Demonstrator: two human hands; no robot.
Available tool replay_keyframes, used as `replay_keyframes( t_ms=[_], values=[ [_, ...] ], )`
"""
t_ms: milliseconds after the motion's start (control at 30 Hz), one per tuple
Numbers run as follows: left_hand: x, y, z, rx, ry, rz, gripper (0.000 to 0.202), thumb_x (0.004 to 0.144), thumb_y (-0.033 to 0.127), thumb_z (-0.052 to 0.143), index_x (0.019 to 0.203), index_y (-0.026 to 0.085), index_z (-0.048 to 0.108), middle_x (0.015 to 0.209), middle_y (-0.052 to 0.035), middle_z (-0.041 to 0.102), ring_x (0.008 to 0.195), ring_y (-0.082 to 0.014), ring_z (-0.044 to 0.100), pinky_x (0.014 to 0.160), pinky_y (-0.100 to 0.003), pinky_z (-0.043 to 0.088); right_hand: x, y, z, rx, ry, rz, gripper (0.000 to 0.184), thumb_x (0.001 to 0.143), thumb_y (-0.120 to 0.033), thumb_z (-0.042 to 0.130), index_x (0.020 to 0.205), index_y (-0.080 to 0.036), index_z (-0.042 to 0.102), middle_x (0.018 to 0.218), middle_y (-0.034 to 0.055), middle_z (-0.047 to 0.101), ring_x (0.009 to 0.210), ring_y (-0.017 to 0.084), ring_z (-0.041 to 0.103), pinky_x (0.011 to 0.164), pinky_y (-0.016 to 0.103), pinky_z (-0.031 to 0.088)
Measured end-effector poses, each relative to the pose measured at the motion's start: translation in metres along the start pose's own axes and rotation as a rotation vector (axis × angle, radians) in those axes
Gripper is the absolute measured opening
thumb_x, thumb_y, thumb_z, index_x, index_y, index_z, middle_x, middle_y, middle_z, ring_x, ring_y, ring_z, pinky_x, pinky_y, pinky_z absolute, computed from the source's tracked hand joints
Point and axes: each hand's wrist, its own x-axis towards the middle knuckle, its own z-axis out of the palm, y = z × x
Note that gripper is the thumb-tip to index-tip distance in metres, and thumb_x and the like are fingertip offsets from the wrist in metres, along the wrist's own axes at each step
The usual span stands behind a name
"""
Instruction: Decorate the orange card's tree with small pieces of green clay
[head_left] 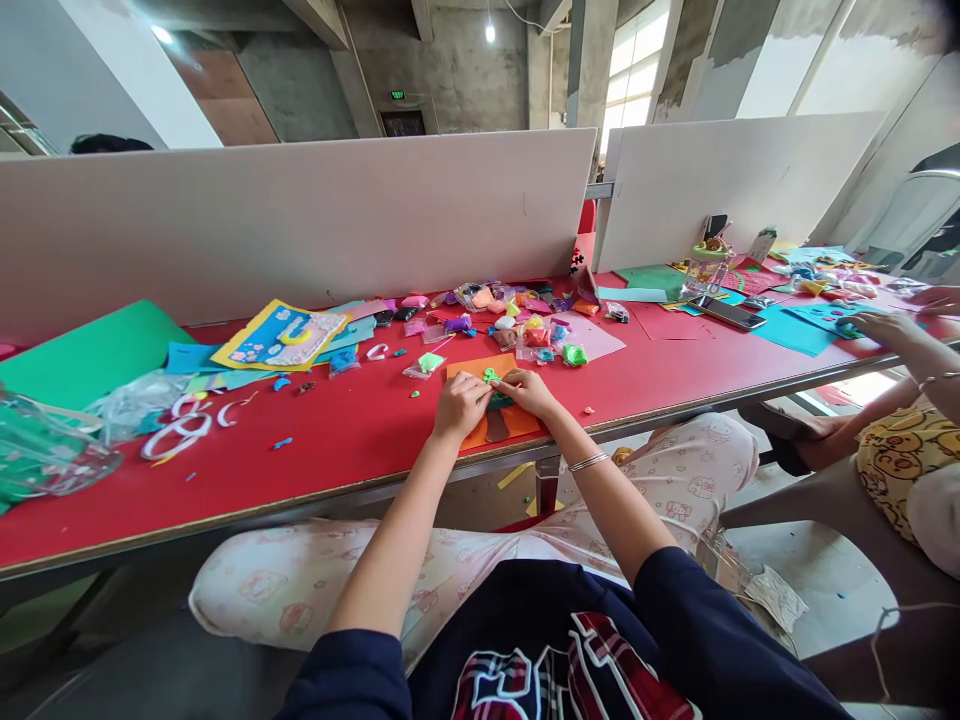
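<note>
An orange sheet of paper [520, 427] lies at the front edge of the red table. On it is a picture in soft clay, with a brown trunk shape [496, 428] and darker green above it. My left hand [460, 402] rests at the sheet's left side, its fingers curled in to bright green clay [490, 376]. From the right, my right hand [528, 391] meets the same clay with its fingers pinched together. The fingers of both hands hide part of the clay and the picture.
Small bags of coloured clay [536, 335] are heaped behind the sheet. On the left are a yellow-framed picture [281, 336], scissors [178, 433] with white handles and a clear container [60, 455]. A phone [726, 313] lies to the right, near another person's hands [881, 327]. A white partition [337, 220] stands behind.
</note>
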Motion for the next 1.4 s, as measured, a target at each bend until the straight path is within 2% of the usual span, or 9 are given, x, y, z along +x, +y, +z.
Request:
replay_keyframes(
  t_ms=[200,333,433,700,967,1200,1400],
  values=[
    [0.000,0.003,-0.002,0.021,0.000,0.028,0.026,0.092,0.023,0.051,0.075,0.021,0.070,0.072,-0.0050,0.068,0.076,-0.0199,0.058,0.072,-0.034,0.046,0.001,-0.002,-0.001,-0.027,0.004,0.005,0.036,0.083,-0.041,0.059,0.059,-0.015,0.059,0.069,0.0038,0.059,0.069,0.013,0.053,0.065,0.024,0.039],
    [-0.001,0.005,-0.003,-0.001,0.043,0.027,0.023,0.090,0.022,0.052,0.073,0.020,0.067,0.073,-0.0055,0.068,0.076,-0.0206,0.058,0.072,-0.034,0.048,0.001,-0.004,-0.002,-0.092,0.081,0.069,0.029,0.083,-0.031,0.058,0.060,-0.014,0.059,0.067,0.0033,0.060,0.065,0.012,0.051,0.062,0.024,0.036],
    [-0.001,0.005,-0.002,-0.003,0.086,0.013,0.021,0.090,0.023,0.052,0.077,0.020,0.068,0.074,-0.0055,0.069,0.076,-0.0206,0.059,0.074,-0.035,0.049,0.000,-0.005,-0.003,-0.102,0.126,0.122,0.028,0.084,-0.033,0.057,0.064,-0.014,0.062,0.068,0.0037,0.062,0.063,0.012,0.051,0.059,0.024,0.034],
    [-0.002,0.002,-0.001,0.007,0.147,-0.026,0.024,0.093,0.022,0.048,0.096,0.018,0.071,0.080,-0.0062,0.071,0.077,-0.0203,0.060,0.074,-0.034,0.051,-0.002,-0.010,-0.003,-0.104,0.112,0.171,0.029,0.082,-0.034,0.056,0.062,-0.013,0.063,0.067,0.0041,0.064,0.061,0.012,0.051,0.057,0.023,0.034],
    [-0.004,-0.001,-0.001,-0.014,0.130,-0.064,0.026,0.094,0.030,0.050,0.079,0.020,0.069,0.074,-0.0044,0.070,0.075,-0.0196,0.060,0.073,-0.033,0.050,-0.001,-0.008,-0.003,-0.152,0.100,0.172,0.032,0.083,-0.036,0.054,0.061,-0.013,0.062,0.062,0.0029,0.061,0.059,0.011,0.048,0.055,0.023,0.032],
    [-0.004,-0.002,-0.001,-0.023,0.181,-0.119,0.030,0.097,0.030,0.044,0.093,0.018,0.070,0.082,-0.0069,0.073,0.079,-0.0203,0.062,0.074,-0.033,0.050,-0.001,-0.009,-0.004,-0.167,0.078,0.168,0.032,0.084,-0.034,0.052,0.063,-0.014,0.064,0.064,0.0036,0.062,0.059,0.012,0.050,0.055,0.023,0.033],
    [-0.006,-0.005,0.000,-0.060,0.162,-0.151,0.027,0.093,0.034,0.053,0.079,0.020,0.071,0.073,-0.0067,0.071,0.073,-0.0199,0.063,0.068,-0.031,0.050,-0.001,-0.009,-0.004,-0.168,0.076,0.163,0.031,0.083,-0.033,0.052,0.061,-0.014,0.064,0.063,0.0035,0.062,0.058,0.011,0.048,0.054,0.024,0.032]
  ],
)
